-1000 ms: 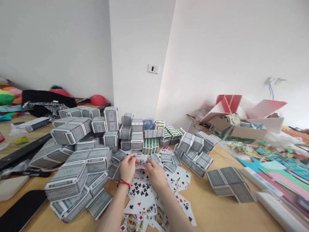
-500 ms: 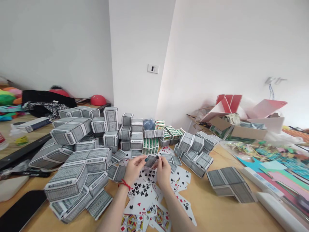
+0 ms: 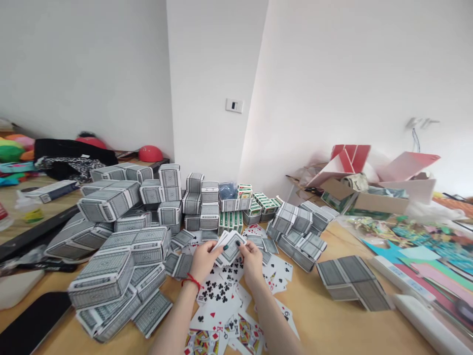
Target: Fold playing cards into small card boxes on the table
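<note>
Between my two hands is a small fan of playing cards (image 3: 231, 249), with a grey patterned back facing me. My left hand (image 3: 205, 259), a red string bracelet at its wrist, pinches the fan's left side. On the right edge, my right hand (image 3: 252, 257) grips the same cards with thumb and fingers. Below lie loose face-up cards (image 3: 218, 292), clubs, kings and queens among them, spread over the wooden table (image 3: 314, 325). Just beyond my hands stand green-and-white card boxes (image 3: 231, 222), and a few face-down cards (image 3: 182, 266) lie to the left.
Folded-card block structures (image 3: 107, 276) crowd the left side, stacked high. Smaller blocks (image 3: 295, 231) stand right of centre, with a separate folded piece (image 3: 351, 283) nearer me. At far right are a white power strip (image 3: 402, 277), coloured paper and an open carton (image 3: 377, 203). A black phone-like slab (image 3: 35, 323) lies front left.
The cards in my hands have turned from a flat, edge-tilted pose to an upright fan with the back showing. Both hands stay in nearly the same place.
</note>
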A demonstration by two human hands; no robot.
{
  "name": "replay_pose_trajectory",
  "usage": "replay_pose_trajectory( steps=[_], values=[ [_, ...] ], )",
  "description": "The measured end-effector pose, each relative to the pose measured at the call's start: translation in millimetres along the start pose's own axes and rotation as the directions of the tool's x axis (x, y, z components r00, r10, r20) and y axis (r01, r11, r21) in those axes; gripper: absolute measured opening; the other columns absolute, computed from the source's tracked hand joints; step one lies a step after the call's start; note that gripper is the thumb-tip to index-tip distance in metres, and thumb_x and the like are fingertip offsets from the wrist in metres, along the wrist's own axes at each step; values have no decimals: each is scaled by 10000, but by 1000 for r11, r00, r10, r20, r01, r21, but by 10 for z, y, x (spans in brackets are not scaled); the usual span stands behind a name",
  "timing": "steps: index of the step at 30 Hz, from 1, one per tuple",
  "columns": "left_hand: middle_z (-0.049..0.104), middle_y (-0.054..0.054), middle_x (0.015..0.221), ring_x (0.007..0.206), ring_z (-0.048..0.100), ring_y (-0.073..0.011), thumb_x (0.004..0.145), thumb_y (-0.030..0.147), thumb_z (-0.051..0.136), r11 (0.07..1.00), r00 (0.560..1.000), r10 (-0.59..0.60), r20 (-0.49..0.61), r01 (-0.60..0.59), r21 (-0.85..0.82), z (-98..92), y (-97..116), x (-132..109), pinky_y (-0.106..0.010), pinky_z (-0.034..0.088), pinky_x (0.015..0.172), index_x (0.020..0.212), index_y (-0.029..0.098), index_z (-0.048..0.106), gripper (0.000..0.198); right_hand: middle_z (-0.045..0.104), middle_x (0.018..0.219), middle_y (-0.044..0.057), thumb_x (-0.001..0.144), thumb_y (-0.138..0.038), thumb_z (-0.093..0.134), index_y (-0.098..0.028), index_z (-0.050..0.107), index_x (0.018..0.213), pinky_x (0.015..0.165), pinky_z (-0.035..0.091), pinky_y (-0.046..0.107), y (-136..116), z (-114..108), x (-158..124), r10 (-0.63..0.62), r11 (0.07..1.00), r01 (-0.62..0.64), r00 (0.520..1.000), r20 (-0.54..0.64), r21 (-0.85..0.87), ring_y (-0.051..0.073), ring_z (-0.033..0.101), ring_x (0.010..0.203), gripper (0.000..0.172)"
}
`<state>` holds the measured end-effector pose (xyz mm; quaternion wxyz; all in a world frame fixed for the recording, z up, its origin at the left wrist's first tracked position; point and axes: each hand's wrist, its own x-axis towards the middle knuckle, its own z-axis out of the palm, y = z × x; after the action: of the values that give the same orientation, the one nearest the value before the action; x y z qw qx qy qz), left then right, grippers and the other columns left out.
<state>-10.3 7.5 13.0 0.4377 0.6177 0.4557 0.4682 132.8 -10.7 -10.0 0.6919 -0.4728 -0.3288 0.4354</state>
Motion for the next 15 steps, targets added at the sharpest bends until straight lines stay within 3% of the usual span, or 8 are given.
replay_pose_trajectory(
  steps=[9,15],
  values=[
    [703,-85,799,744,640,-217,625,337,578,976,997,-65,39,72,-204,16,-35,30,-311,511,641,828,126,673,308,379,433,-89,645,-425,621,-212,408,611,398,274,211,41,-53,57,-2,989,8,999,-39,149,77,336,384,302],
    [692,-63,713,644,629,-190,625,359,580,973,991,-107,-78,89,-212,1,-3,18,-285,498,578,769,130,652,280,370,501,-84,635,-429,628,-216,432,645,410,319,221,0,-91,88,-8,982,28,994,-108,185,76,336,391,289]
  ],
)
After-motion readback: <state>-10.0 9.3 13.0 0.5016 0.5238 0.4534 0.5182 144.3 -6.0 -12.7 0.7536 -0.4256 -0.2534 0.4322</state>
